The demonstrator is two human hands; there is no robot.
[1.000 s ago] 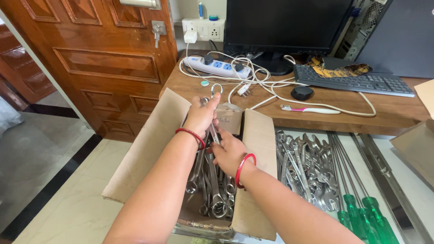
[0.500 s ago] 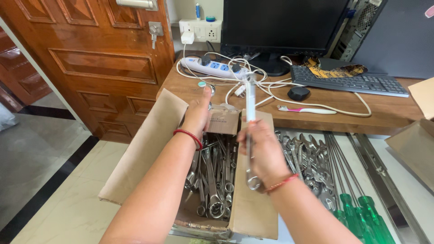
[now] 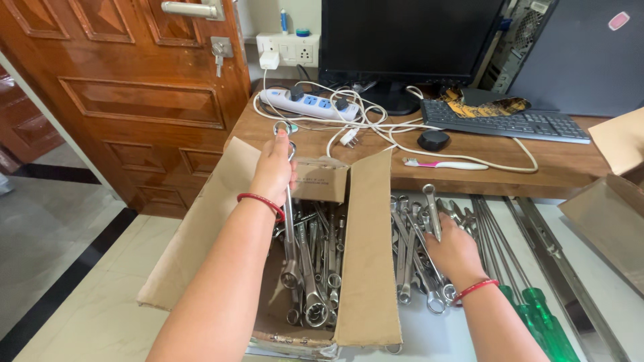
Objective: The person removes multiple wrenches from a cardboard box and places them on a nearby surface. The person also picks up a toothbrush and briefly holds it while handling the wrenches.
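An open cardboard box (image 3: 365, 221) holds several steel spanners (image 3: 315, 268). My left hand (image 3: 274, 167) grips a long ring spanner (image 3: 288, 221) upright over the box, its top ring showing above my fingers and its lower ring down among the others. My right hand (image 3: 455, 251) is to the right of the box, closed around a spanner (image 3: 431, 208) that lies on a pile of loose spanners (image 3: 416, 248) on the white surface. Each wrist wears a red bangle.
Green-handled screwdrivers (image 3: 530, 315) and metal rails (image 3: 563, 261) lie right of the pile. Behind is a wooden desk (image 3: 577, 157) with a power strip (image 3: 305, 102), tangled cables, a toothbrush (image 3: 443, 163), keyboard (image 3: 510, 122) and monitor. A wooden door (image 3: 134, 87) stands left; another box (image 3: 607, 214) at right.
My right hand has carried a spanner from above the box down to the loose pile on the right. My left hand stays at the box's far end, gripping its spanner.
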